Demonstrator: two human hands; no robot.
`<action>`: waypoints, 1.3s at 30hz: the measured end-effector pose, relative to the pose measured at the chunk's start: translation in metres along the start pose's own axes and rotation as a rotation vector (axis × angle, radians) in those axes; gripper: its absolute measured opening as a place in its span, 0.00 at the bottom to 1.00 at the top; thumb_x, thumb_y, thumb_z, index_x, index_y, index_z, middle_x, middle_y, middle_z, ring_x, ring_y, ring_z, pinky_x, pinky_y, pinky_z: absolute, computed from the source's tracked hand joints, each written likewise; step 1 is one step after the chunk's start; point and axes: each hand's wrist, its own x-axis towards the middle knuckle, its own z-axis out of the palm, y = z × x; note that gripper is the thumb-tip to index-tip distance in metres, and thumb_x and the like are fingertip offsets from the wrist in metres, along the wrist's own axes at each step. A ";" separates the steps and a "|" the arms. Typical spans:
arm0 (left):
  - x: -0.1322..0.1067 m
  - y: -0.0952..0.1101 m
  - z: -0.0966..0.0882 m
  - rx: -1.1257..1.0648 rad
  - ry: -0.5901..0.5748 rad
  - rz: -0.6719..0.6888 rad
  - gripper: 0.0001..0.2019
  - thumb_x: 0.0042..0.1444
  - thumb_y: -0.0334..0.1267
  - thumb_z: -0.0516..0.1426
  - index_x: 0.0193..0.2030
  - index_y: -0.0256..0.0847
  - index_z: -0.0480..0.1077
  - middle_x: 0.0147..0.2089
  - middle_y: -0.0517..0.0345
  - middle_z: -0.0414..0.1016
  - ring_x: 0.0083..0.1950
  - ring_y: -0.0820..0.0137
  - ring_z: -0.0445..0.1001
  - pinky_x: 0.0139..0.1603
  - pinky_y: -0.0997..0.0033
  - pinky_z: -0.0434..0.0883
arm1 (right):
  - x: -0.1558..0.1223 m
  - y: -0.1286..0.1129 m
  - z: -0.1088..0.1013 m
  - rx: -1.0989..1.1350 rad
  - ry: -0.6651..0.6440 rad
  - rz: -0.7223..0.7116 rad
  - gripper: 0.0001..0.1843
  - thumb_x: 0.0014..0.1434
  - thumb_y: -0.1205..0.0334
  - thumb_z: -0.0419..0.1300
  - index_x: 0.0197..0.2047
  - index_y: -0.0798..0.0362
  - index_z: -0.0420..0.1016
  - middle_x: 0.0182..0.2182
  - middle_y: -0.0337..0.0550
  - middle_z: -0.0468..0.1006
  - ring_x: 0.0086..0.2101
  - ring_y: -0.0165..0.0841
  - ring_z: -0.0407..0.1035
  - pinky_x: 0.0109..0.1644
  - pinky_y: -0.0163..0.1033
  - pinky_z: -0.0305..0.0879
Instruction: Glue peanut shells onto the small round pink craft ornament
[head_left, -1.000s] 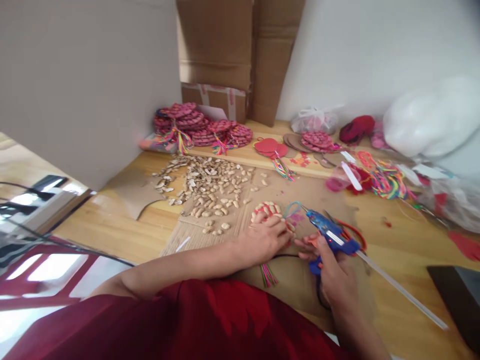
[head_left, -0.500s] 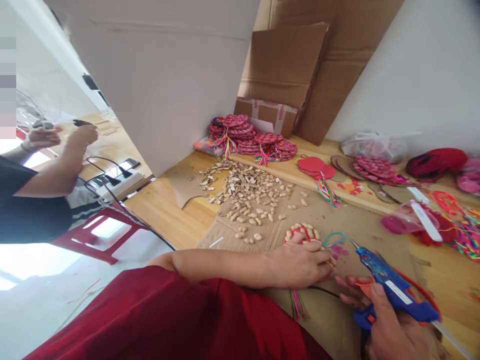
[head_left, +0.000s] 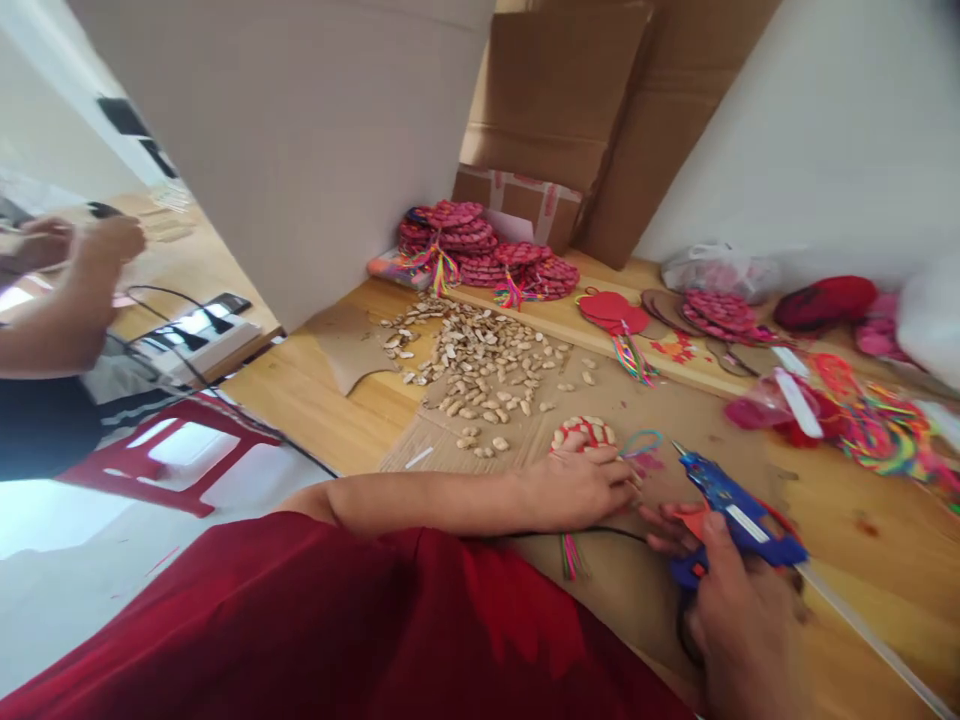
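My left hand (head_left: 581, 488) lies over a red disc-shaped ornament (head_left: 598, 430) covered with peanut shells, its fingers bent over the near side and hiding much of it. A blue cord loop (head_left: 643, 441) sticks out on the right of the ornament, and a pink-and-green tassel (head_left: 571, 557) hangs from its near edge. In my right hand (head_left: 731, 590) is a blue glue gun (head_left: 739, 515), gripped at the handle with fingers by its orange trigger. The gun's nozzle points up and left, apart from the ornament. A long white glue stick (head_left: 874, 635) extends from its back.
Beyond my left hand lies a heap of peanut shells (head_left: 480, 355) on cardboard (head_left: 397, 440). Stacked pink ornaments (head_left: 480, 250) stand behind it. Red heart pieces (head_left: 615, 312) and colourful tassels (head_left: 885, 425) are farther right. At left, another person's hands (head_left: 105, 240) work near a power strip (head_left: 199, 345).
The view has shifted, so most things appear farther left and higher. My left hand stays on the ornament and my right hand still holds the glue gun, its nozzle still apart from the ornament.
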 end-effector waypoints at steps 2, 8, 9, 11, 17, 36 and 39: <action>-0.001 0.000 0.000 -0.019 -0.002 -0.006 0.14 0.72 0.41 0.50 0.54 0.44 0.75 0.54 0.50 0.76 0.56 0.61 0.69 0.52 0.57 0.62 | -0.002 0.003 0.005 0.021 0.022 0.004 0.22 0.52 0.41 0.67 0.36 0.52 0.74 0.30 0.43 0.84 0.25 0.36 0.79 0.20 0.35 0.68; -0.001 -0.002 -0.001 -0.069 -0.057 -0.048 0.13 0.71 0.38 0.53 0.57 0.44 0.73 0.54 0.51 0.77 0.57 0.60 0.69 0.54 0.55 0.58 | 0.002 -0.004 0.000 0.139 -0.021 0.048 0.30 0.52 0.31 0.64 0.44 0.48 0.73 0.29 0.40 0.82 0.27 0.36 0.79 0.21 0.35 0.68; -0.001 -0.002 -0.002 -0.071 -0.061 -0.043 0.13 0.71 0.38 0.53 0.57 0.44 0.73 0.54 0.51 0.77 0.57 0.59 0.69 0.54 0.55 0.58 | 0.003 -0.005 -0.002 0.165 -0.025 0.057 0.33 0.50 0.29 0.63 0.45 0.48 0.72 0.27 0.39 0.80 0.25 0.35 0.78 0.20 0.34 0.66; -0.001 -0.001 -0.003 -0.065 -0.072 -0.039 0.14 0.71 0.37 0.52 0.58 0.44 0.72 0.54 0.51 0.77 0.56 0.59 0.69 0.54 0.54 0.57 | 0.005 -0.008 -0.006 0.214 -0.041 0.078 0.38 0.49 0.23 0.59 0.46 0.48 0.71 0.24 0.35 0.78 0.20 0.31 0.74 0.17 0.32 0.62; -0.001 0.000 -0.003 -0.051 -0.081 -0.055 0.15 0.71 0.38 0.52 0.60 0.44 0.71 0.57 0.50 0.76 0.60 0.57 0.67 0.55 0.52 0.56 | 0.004 -0.010 -0.009 0.316 -0.122 0.145 0.39 0.51 0.21 0.53 0.46 0.48 0.72 0.22 0.34 0.74 0.14 0.25 0.62 0.13 0.30 0.52; -0.002 0.001 0.004 -0.037 -0.059 -0.042 0.14 0.70 0.39 0.54 0.60 0.46 0.70 0.54 0.56 0.77 0.58 0.61 0.69 0.55 0.52 0.59 | 0.001 -0.006 -0.015 0.379 -0.181 0.157 0.20 0.57 0.47 0.64 0.49 0.48 0.73 0.25 0.37 0.75 0.17 0.25 0.62 0.16 0.30 0.53; -0.002 0.001 0.007 -0.018 -0.041 -0.039 0.13 0.69 0.39 0.55 0.59 0.46 0.70 0.54 0.55 0.77 0.58 0.61 0.69 0.54 0.54 0.60 | 0.001 -0.003 -0.016 0.375 -0.186 0.153 0.20 0.57 0.48 0.64 0.50 0.48 0.73 0.26 0.37 0.75 0.18 0.26 0.62 0.16 0.30 0.52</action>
